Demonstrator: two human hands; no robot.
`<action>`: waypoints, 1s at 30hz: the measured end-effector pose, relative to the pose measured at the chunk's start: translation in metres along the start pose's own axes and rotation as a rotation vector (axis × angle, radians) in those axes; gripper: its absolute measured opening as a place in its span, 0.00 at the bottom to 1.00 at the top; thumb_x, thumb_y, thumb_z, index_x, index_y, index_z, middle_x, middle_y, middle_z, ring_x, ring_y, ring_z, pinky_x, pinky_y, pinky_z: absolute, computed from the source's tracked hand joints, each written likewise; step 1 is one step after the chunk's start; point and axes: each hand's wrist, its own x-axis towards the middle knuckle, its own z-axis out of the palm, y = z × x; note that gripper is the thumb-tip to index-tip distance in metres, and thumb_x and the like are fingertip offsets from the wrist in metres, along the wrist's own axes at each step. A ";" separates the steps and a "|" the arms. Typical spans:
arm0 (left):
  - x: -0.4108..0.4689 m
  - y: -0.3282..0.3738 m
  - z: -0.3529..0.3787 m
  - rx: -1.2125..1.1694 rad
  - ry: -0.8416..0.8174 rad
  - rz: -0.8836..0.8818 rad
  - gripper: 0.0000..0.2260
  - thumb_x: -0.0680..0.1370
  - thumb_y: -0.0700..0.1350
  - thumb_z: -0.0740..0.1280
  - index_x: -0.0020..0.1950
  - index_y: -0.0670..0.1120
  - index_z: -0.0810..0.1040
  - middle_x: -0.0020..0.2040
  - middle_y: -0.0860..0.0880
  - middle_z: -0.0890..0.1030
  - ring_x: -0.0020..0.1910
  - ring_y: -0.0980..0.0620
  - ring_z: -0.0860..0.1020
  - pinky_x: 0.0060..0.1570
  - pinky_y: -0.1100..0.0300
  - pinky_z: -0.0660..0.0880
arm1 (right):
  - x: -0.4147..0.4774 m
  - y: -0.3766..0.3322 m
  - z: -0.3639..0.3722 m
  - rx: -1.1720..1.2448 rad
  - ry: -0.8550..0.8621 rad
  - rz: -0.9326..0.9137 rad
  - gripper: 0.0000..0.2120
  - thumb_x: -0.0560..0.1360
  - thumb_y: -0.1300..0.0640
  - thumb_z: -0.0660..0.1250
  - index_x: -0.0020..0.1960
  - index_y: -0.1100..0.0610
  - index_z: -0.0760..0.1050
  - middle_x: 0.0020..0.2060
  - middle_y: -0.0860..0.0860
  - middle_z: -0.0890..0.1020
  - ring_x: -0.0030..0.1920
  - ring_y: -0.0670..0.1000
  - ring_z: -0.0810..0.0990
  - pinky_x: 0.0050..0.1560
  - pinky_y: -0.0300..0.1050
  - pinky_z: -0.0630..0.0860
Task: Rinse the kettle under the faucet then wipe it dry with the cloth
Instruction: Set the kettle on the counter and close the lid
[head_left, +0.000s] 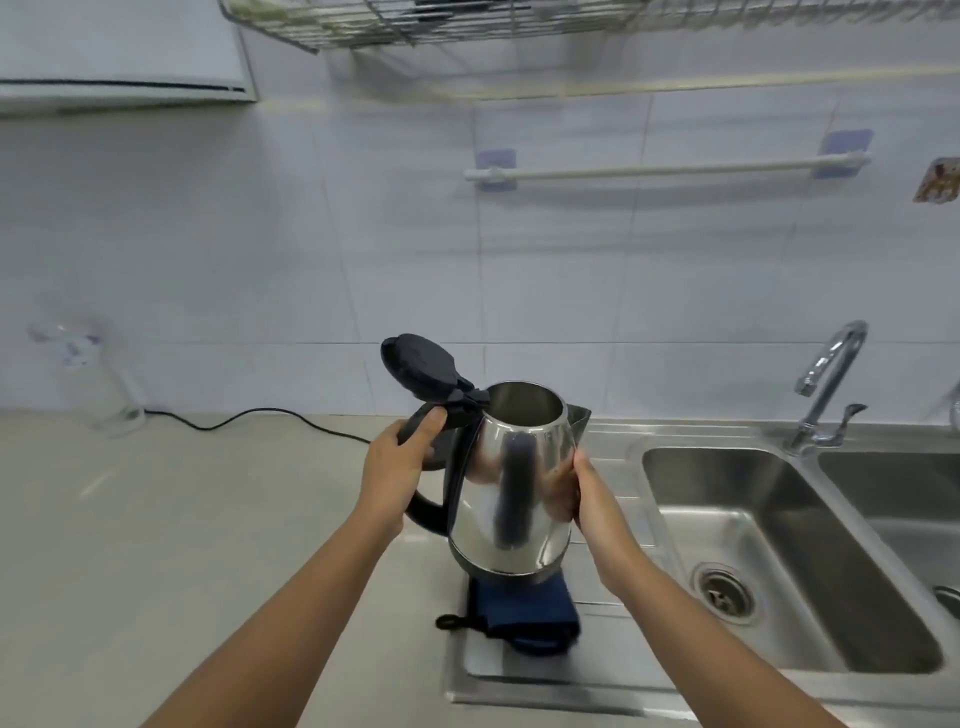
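A shiny steel kettle (511, 488) with a black handle and its black lid (418, 371) flipped open is held upright above the counter, left of the sink. My left hand (402, 460) grips the kettle's handle. My right hand (574, 491) presses against the kettle's right side. A folded dark blue cloth (524, 613) with a black loop lies on the steel drainboard directly below the kettle. The chrome faucet (831, 374) stands at the back right, with no water running from it.
A steel sink basin (779, 519) with a drain lies to the right, with a second basin (904, 493) beyond it. A black power cord (249, 418) runs along the counter's back. A clear glass vessel (98, 384) stands far left. A wire rack (467, 21) hangs overhead.
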 end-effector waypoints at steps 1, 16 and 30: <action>0.008 -0.005 -0.013 0.009 -0.002 -0.006 0.30 0.64 0.71 0.67 0.48 0.45 0.82 0.37 0.50 0.80 0.39 0.53 0.79 0.41 0.60 0.70 | 0.003 0.005 0.016 -0.003 0.002 0.003 0.18 0.84 0.44 0.53 0.44 0.49 0.76 0.40 0.41 0.81 0.40 0.35 0.78 0.39 0.30 0.71; 0.076 -0.091 -0.116 0.025 0.017 -0.114 0.26 0.64 0.70 0.65 0.47 0.50 0.81 0.41 0.53 0.82 0.45 0.56 0.80 0.42 0.60 0.70 | 0.051 0.064 0.136 0.022 0.004 0.051 0.21 0.85 0.48 0.54 0.39 0.50 0.79 0.32 0.39 0.85 0.33 0.33 0.82 0.31 0.25 0.73; 0.081 -0.121 -0.130 0.061 0.008 -0.109 0.22 0.65 0.70 0.67 0.42 0.53 0.78 0.37 0.53 0.77 0.37 0.58 0.75 0.39 0.65 0.72 | 0.057 0.094 0.150 -0.098 -0.029 0.027 0.21 0.85 0.46 0.50 0.49 0.53 0.79 0.39 0.44 0.85 0.45 0.40 0.83 0.50 0.34 0.73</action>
